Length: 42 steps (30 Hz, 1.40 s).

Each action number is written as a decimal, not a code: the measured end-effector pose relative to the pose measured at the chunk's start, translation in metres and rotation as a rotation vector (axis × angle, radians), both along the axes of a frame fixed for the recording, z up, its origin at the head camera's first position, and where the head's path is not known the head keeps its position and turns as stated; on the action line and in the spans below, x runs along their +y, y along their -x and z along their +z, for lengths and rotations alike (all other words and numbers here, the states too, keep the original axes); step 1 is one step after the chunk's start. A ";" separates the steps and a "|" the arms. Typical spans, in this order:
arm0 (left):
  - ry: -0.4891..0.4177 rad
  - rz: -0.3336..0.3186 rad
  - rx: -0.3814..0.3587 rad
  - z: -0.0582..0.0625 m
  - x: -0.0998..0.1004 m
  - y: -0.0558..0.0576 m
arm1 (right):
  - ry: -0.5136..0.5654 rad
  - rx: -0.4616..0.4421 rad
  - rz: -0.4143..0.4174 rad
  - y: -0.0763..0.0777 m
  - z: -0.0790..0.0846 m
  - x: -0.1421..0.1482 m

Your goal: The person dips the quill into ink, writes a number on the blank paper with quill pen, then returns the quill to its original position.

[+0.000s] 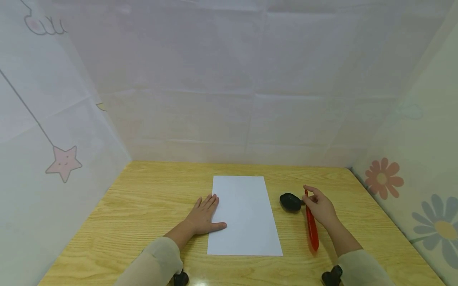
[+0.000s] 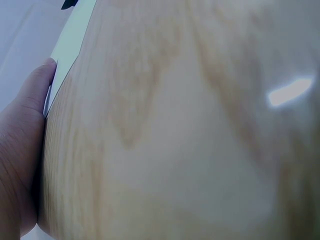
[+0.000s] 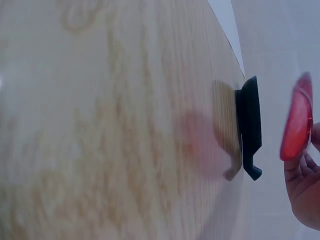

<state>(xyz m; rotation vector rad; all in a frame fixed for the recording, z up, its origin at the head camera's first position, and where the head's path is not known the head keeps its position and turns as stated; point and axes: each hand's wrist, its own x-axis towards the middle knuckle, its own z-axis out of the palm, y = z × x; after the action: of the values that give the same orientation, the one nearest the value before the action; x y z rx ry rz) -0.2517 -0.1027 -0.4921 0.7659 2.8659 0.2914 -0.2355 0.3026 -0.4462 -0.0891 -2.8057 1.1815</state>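
A white sheet of paper lies flat on the wooden table. On its left edge my left hand rests palm down, fingers straight and thumb spread over the paper; the left wrist view shows only the thumb side of this hand. My right hand pinches a long, red, see-through piece near its far end. This piece is above the table in the right wrist view, its exact kind unclear. Just left of that hand lies a black oval object with a short handle.
The wooden table meets a pale cloth wall at the back. Printed cloth stands at both sides, with a pink star on the left and flowers on the right. Dark wrist devices show beneath both sleeves.
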 end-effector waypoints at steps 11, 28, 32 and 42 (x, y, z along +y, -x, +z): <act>0.012 -0.003 0.003 0.002 0.001 -0.001 | 0.032 -0.031 0.023 0.000 0.002 -0.003; 0.014 -0.007 0.012 0.000 0.000 0.000 | 0.154 -0.033 0.042 -0.002 0.011 -0.006; 0.004 -0.009 0.006 -0.002 0.000 0.001 | 0.234 -0.002 0.055 -0.001 0.013 -0.007; -0.037 0.002 -0.004 -0.013 0.000 0.005 | 0.300 0.012 0.062 -0.002 0.014 -0.008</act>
<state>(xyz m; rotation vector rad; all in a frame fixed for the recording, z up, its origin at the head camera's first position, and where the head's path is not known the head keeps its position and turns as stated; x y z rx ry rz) -0.2563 -0.1030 -0.5046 0.7678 2.8654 0.3474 -0.2335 0.2943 -0.4321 -0.0156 -2.6165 1.6024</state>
